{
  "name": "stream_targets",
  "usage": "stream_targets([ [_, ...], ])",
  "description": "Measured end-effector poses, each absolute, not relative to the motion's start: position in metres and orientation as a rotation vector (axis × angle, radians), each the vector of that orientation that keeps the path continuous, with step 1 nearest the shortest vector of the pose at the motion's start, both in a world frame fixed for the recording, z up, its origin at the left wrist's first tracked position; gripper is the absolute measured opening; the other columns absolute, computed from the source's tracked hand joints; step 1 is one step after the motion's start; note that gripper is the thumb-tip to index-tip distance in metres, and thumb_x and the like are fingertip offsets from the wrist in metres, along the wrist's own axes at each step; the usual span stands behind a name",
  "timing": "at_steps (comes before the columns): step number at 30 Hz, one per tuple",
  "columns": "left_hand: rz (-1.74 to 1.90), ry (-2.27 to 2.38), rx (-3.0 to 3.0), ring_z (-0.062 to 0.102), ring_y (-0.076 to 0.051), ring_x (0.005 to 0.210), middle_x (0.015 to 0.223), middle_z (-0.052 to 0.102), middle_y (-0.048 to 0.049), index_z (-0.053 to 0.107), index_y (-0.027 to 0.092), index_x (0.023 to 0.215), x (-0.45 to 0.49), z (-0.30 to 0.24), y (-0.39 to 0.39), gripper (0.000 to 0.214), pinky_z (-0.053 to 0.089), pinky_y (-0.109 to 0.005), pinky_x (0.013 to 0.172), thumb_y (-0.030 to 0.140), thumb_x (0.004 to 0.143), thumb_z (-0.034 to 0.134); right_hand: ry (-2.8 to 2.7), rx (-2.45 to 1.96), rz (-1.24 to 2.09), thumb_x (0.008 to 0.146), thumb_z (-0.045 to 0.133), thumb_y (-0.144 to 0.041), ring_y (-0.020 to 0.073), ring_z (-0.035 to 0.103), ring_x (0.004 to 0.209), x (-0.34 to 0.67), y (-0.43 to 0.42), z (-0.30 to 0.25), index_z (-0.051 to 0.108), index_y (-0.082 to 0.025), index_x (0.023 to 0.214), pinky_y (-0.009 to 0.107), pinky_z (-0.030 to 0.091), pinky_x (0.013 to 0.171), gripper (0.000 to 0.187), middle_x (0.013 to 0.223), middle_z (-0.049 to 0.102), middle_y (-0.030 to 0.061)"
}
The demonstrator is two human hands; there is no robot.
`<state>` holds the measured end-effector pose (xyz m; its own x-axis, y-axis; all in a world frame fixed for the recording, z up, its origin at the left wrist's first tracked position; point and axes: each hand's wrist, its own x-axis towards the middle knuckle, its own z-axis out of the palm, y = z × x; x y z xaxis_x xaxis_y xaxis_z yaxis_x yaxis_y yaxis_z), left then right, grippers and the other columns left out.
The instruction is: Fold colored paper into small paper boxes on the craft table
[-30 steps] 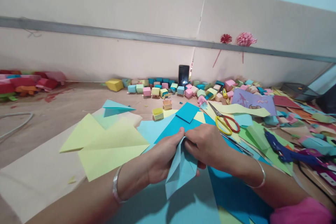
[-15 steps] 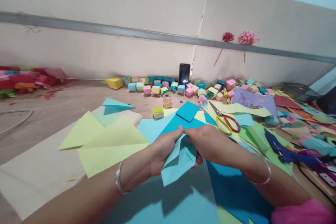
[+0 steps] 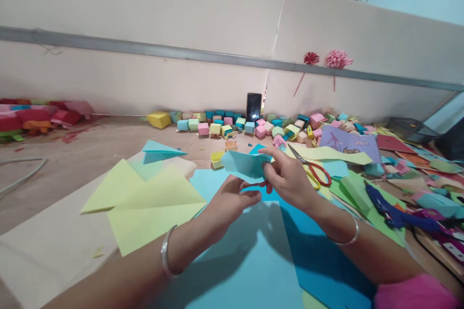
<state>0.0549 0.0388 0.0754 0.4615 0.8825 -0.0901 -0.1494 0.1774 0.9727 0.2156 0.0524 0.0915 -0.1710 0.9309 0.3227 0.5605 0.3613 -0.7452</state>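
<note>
A folded piece of light blue paper (image 3: 242, 166), creased and angled, is held up over the work area. My right hand (image 3: 292, 176) pinches its right end between thumb and fingers. Just below the paper is my left hand (image 3: 226, 207), its thumb stretched out apart from the fingers; the fingertips are close under the paper, and whether they touch it I cannot tell. Beneath both hands lie a large light blue sheet (image 3: 235, 270) and a darker blue sheet (image 3: 326, 260).
Yellow folded sheets (image 3: 155, 203) and a light blue folded piece (image 3: 161, 150) lie left. Scissors (image 3: 313, 174), a blue glue gun (image 3: 387, 210) and green paper (image 3: 362, 193) are right. Small paper boxes (image 3: 215, 129) line the wall around a phone (image 3: 253, 107).
The light blue paper has moved up and away from me and turned flatter. My left hand has come off it and dropped lower, while my right hand keeps its hold.
</note>
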Motion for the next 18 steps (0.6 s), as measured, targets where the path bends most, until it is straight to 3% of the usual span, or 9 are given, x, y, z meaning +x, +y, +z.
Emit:
stream_targets([
  [2,0.88,0.828,1.264,0.06,-0.019,0.086,0.089,0.068,-0.0057,0.066,0.015,0.094,0.058,0.08,0.036,0.022,0.048,-0.031,0.08,0.03,0.077,0.069,-1.839,-1.302,0.584,0.086,0.046,-0.016,0.0119,0.059,0.045,0.213,0.052,0.088,0.052,-0.017,0.122,0.022,0.043,0.052,0.036,0.049,0.058,-0.0082],
  [6,1.026,0.908,1.338,0.057,-0.016,0.075,0.082,0.065,-0.0034,0.063,0.014,0.09,0.061,0.088,0.038,0.02,0.049,-0.029,0.072,0.032,0.085,0.055,-1.961,-1.323,0.682,0.093,0.043,-0.026,0.0115,0.059,0.048,0.209,0.048,0.083,0.051,-0.016,0.123,0.022,0.042,0.052,0.032,0.058,0.063,-0.0046],
  [11,1.007,1.057,1.418,0.057,-0.015,0.077,0.086,0.062,-0.002,0.06,0.016,0.092,0.056,0.08,0.048,0.016,0.049,-0.025,0.066,0.025,0.082,0.052,-2.038,-1.374,0.148,0.091,0.051,-0.034,0.0165,0.058,0.063,0.211,0.047,0.077,0.055,-0.015,0.113,0.028,0.043,0.062,0.029,0.07,0.063,0.0018],
  [15,1.007,1.178,1.555,0.05,-0.013,0.065,0.072,0.055,0.001,0.055,0.018,0.082,0.05,0.074,0.052,0.013,0.042,-0.023,0.055,0.029,0.083,0.049,-1.995,-1.104,-0.052,0.086,0.05,-0.019,0.02,0.057,0.09,0.212,0.05,0.075,0.053,-0.017,0.098,0.032,0.046,0.076,0.012,0.094,0.061,0.0086],
  [18,1.039,1.199,1.694,0.043,-0.013,0.062,0.067,0.05,0.0022,0.051,0.019,0.072,0.048,0.078,0.053,0.02,0.037,-0.024,0.057,0.034,0.085,0.047,-1.995,-1.038,0.035,0.082,0.047,-0.01,0.0185,0.055,0.09,0.212,0.052,0.077,0.052,-0.019,0.095,0.03,0.046,0.074,0.016,0.095,0.06,0.0074],
])
